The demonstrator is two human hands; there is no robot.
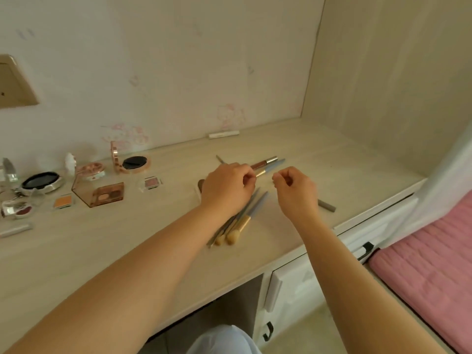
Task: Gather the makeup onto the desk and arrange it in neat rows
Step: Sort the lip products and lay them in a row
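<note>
The left hand was curled, its thumb and fingertips pinching the gold ferrule end of a blue-handled brush that pointed toward 2 o'clock. The right hand hovered just beside it at 3 o'clock, fingers curled in loosely; whether they pinched anything could not be told.

Both hands were above the pale, wood-grained counter. Under the left wrist lay a bundle of brushes, slim blue and grey handles with gold ferrules and tan bristle tips pointing toward 7 o'clock; their far ends were hidden by the hand. Beside the held brush lay a rose-coloured gloss tube with a metallic cap. A grey pencil stuck out from behind the right wrist at 4 o'clock, half hidden.

At 9 o'clock sat the compacts: a round rose-gold one standing open, a clear brown palette with its lid up, a small square pink pan, an orange pan, and a round silver-rimmed case with a dark inside. Items at the far left edge were cut off and blurred. A white stick lay against the wall at 12 o'clock. A pink quilted bed filled the 4 o'clock corner.
</note>
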